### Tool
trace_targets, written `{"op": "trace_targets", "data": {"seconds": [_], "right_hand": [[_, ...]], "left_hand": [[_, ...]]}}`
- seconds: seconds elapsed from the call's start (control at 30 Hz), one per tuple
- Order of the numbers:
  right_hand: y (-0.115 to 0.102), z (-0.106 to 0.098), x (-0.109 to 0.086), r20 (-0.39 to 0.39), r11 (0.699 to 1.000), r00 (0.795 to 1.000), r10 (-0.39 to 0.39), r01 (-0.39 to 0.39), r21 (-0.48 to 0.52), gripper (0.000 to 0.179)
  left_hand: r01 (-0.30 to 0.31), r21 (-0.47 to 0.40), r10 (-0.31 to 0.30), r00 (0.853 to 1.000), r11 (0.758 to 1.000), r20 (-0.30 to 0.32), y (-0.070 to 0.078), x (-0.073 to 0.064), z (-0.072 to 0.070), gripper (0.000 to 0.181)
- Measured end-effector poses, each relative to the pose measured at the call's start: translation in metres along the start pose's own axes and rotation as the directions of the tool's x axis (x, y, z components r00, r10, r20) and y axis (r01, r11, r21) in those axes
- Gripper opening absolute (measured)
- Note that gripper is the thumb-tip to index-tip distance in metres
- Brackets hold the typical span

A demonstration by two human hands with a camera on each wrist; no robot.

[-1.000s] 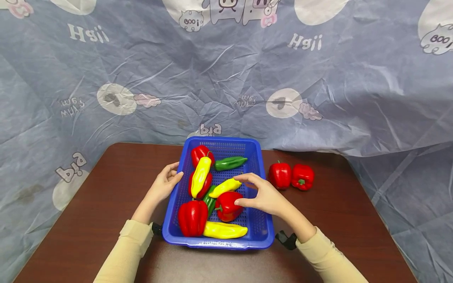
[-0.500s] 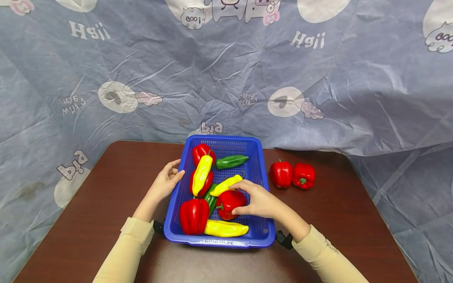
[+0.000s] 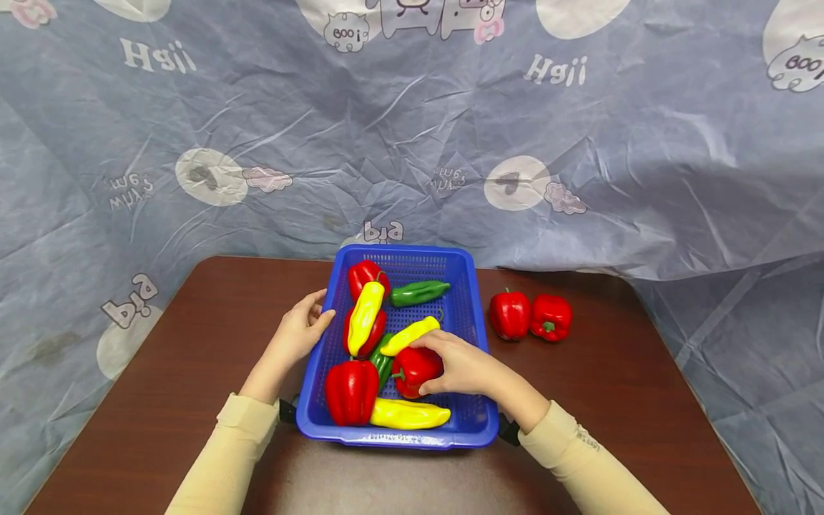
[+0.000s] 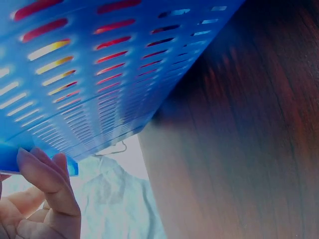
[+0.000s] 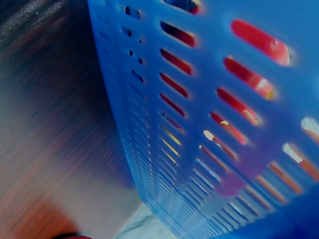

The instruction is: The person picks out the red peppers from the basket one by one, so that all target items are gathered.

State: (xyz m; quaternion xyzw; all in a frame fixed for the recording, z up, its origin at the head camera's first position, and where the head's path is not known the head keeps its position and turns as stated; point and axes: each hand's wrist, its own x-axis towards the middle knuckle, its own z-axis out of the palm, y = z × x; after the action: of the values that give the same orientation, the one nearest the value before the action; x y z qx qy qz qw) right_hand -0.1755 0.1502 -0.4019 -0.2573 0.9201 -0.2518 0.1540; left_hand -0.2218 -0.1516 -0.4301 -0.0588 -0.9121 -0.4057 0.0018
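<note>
Grey-blue printed cloth (image 3: 412, 143) behind the blue basket (image 3: 460, 438); brown table (image 3: 611, 372) beneath it. Left hand (image 3: 297, 330) outside the basket, grasping its left rim, fingertip contact partly obscured; right hand (image 3: 462, 363) inside, thumb and fingers closed about a red bell pepper (image 3: 417, 372) in its near half. Right of the basket, two further red bell peppers (image 3: 510, 315); within it, three more, plus three yellow peppers (image 3: 412, 413) and two green peppers (image 3: 420, 293).
</note>
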Motion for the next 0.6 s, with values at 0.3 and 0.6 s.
{"op": "trace_targets", "data": {"seconds": [0.3,0.6], "right_hand": [[0.0013,0.0043,0.0064,0.001,0.999,1.000,0.008,-0.008,-0.043,0.067],[0.0034,0.0092,0.0104,-0.015,0.994,1.000,-0.019,0.017,-0.105,0.071]], "left_hand": [[-0.016,0.025,0.017,1.000,1.000,-0.024,-0.0005,-0.0012,0.0008,0.054],[-0.016,0.018,0.016,0.999,1.000,-0.033,-0.0017,-0.0006,0.0020,0.054]]}}
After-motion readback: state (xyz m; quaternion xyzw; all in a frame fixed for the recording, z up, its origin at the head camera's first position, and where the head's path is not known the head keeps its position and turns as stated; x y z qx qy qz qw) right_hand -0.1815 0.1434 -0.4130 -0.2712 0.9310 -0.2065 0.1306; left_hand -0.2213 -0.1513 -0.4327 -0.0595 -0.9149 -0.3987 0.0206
